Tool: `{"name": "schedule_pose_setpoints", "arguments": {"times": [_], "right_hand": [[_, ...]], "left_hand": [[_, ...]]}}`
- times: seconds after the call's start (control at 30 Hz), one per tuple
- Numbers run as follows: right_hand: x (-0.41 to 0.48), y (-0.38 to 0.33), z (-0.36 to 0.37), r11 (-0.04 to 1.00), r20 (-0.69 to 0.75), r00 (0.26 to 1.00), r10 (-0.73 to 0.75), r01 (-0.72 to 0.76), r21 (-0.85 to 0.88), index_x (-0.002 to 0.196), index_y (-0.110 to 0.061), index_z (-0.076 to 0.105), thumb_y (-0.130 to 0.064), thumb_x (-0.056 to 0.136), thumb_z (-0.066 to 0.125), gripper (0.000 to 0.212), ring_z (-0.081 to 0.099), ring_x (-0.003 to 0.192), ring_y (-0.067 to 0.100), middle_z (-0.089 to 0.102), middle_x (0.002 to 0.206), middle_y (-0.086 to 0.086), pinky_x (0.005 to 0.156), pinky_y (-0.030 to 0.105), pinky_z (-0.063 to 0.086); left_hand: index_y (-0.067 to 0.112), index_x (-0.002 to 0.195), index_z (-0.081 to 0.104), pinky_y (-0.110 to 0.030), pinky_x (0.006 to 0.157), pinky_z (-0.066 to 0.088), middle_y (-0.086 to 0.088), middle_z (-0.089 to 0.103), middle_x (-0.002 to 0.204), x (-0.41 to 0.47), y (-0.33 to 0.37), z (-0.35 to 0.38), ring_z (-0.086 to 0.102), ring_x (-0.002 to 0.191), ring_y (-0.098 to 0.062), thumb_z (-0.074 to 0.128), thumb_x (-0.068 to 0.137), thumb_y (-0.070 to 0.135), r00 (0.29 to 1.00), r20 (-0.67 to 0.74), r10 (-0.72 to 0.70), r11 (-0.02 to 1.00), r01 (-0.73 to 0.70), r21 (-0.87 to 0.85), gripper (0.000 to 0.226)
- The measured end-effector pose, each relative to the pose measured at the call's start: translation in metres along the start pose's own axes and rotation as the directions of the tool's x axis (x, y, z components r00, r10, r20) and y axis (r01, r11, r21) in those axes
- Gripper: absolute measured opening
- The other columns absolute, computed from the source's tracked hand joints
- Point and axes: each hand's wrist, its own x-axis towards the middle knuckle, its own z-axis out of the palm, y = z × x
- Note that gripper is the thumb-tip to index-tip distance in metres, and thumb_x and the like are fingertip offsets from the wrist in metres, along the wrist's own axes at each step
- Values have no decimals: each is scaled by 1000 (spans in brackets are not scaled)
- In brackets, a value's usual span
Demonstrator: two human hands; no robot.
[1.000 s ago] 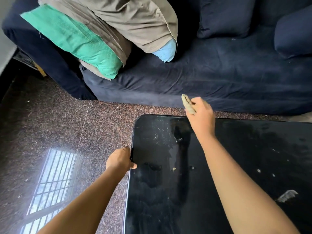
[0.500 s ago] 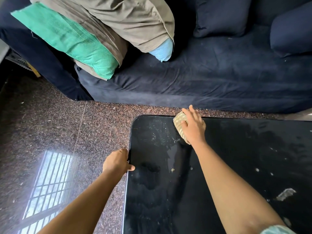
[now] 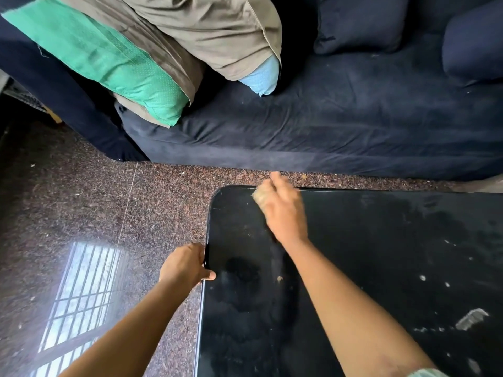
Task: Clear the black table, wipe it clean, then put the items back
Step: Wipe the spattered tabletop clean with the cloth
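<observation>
The black glossy table (image 3: 381, 268) fills the lower right of the head view. It carries white specks, smears and a small crumb. My right hand (image 3: 283, 210) presses a beige cloth (image 3: 260, 196) flat on the tabletop near the far left corner; the hand is blurred by motion and covers most of the cloth. My left hand (image 3: 183, 266) grips the table's left edge, thumb on top of the surface. No other items stand on the visible part of the table.
A dark navy sofa (image 3: 340, 126) runs along the far side, with a green pillow (image 3: 109, 66), a tan cloth bundle (image 3: 212, 31) and dark cushions (image 3: 359, 23) on it. Speckled brown floor (image 3: 95, 213) lies to the left, with a window reflection.
My right hand brought the cloth down from above the far edge onto the tabletop and now sweeps it near the far left corner. The left hand has stayed on the table edge.
</observation>
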Motion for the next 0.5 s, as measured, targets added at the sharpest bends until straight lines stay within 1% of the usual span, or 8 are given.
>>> {"name": "schedule_pose_setpoints", "arguments": {"times": [0.07, 0.1, 0.2, 0.27, 0.33, 0.4, 0.47, 0.5], "right_hand": [[2, 17, -6, 938, -96, 933, 347, -343, 55, 130, -10, 54, -10, 90, 53, 40, 41, 128, 35, 45, 142, 12, 107, 49, 35], [2, 13, -5, 909, -110, 902, 416, -413, 56, 133, -11, 52, -8, 88, 55, 45, 40, 130, 34, 43, 144, 10, 109, 50, 32], [3, -20, 8, 918, -86, 915, 394, -396, -4, 138, -22, 47, -10, 86, 58, 55, 36, 134, 34, 37, 149, 8, 112, 54, 21], [5, -41, 15, 909, 6, 909, 416, -416, 33, 140, -24, 44, -28, 91, 51, 50, 28, 138, 33, 29, 153, 7, 114, 52, 15], [5, -53, 18, 937, 96, 934, 345, -349, 27, 145, -20, 37, -36, 90, 46, 58, 24, 140, 33, 25, 155, 11, 115, 49, 15], [2, -53, 15, 994, 178, 978, 108, -113, 16, 145, -17, 35, -30, 90, 51, 59, 28, 138, 34, 28, 152, 14, 114, 49, 22], [4, -29, 5, 996, 221, 972, -82, 87, -12, 146, -22, 34, -34, 91, 51, 58, 29, 139, 31, 34, 150, 10, 114, 47, 24], [2, -11, 0, 995, 212, 975, -71, 84, -55, 145, -25, 34, -39, 91, 50, 58, 28, 140, 29, 37, 149, 6, 115, 46, 21]], "left_hand": [[21, 68, 43, -28, 61, 41, 1, 68, 74, 0, 0, -1, 64, 75, -19, 84, 66, 37, 1000, 1, 5, 1000, -5, -8, 44], [21, 69, 43, -28, 60, 40, 1, 68, 72, 0, 1, -1, 64, 75, -19, 84, 66, 37, 1000, 3, 8, 1000, -8, -7, 44], [21, 69, 44, -27, 58, 40, 3, 69, 69, 1, 1, -2, 66, 71, -16, 84, 66, 36, 1000, 15, 8, 1000, -8, -16, 44], [21, 68, 44, -25, 55, 39, 5, 68, 62, 0, 1, -3, 66, 66, -13, 85, 66, 34, 1000, 26, 10, 999, -9, -37, 43], [20, 68, 44, -23, 52, 37, 7, 65, 56, 0, 1, -4, 65, 61, -10, 85, 66, 33, 999, 34, 16, 999, -15, -44, 44], [20, 68, 44, -23, 52, 38, 7, 65, 55, -1, 0, -4, 66, 63, -10, 85, 66, 34, 999, 34, 18, 999, -16, -37, 44], [20, 69, 44, -25, 55, 41, 7, 66, 56, 0, 0, -4, 67, 65, -11, 85, 66, 34, 999, 32, 12, 999, -11, -34, 43], [20, 69, 45, -25, 57, 42, 6, 66, 57, -1, 1, -5, 67, 65, -10, 85, 66, 34, 999, 39, 9, 999, -8, -34, 43]]}}
